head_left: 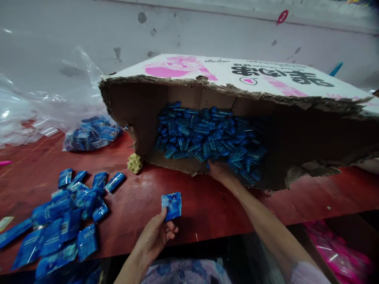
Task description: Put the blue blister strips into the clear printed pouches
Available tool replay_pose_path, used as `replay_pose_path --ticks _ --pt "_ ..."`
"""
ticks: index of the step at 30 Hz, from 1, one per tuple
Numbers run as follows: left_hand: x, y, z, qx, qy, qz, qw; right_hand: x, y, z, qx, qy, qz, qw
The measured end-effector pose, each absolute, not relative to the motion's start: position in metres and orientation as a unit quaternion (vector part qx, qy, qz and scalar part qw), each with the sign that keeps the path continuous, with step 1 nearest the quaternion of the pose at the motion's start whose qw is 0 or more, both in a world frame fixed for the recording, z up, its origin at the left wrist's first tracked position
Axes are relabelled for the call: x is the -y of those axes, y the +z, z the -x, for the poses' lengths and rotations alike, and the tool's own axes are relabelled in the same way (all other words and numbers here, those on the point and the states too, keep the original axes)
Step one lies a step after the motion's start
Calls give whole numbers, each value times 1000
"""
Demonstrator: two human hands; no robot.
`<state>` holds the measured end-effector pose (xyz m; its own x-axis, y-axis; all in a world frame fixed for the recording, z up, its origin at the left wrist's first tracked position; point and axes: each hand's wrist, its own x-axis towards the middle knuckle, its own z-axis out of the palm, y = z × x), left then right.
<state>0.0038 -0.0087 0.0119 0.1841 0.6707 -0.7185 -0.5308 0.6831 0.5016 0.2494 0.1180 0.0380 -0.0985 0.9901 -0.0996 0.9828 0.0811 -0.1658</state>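
A small blue packet (171, 205) is pinched between thumb and fingers of the left hand (155, 236) above the red bench (207, 205). The right hand (220, 171) is pushed into the torn cardboard box (189, 98), against the heap of blue pieces (207, 134); whether its grip is closed cannot be told, the fingers seemingly buried
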Motion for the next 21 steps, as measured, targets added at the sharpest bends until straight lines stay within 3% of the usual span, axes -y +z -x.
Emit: replay_pose_path --ticks 3,6,8,12,21 --pt "10 11 -4 -503 393 -70 767 -93 43 -248 720 158 666 115" --pt "10 8 -5 -494 403 -76 766 -54 45 -232 586 437 568 380" --pt "11 7 -7 -488 414 -81 764 -29 44 -215 486 597 444 459" --pt "12 9 -9 -466 420 -114 770 -2 39 -185 381 692 347 505" --pt "11 12 -2 -477 445 -194 733 5 41 -178 395 654 393 511"
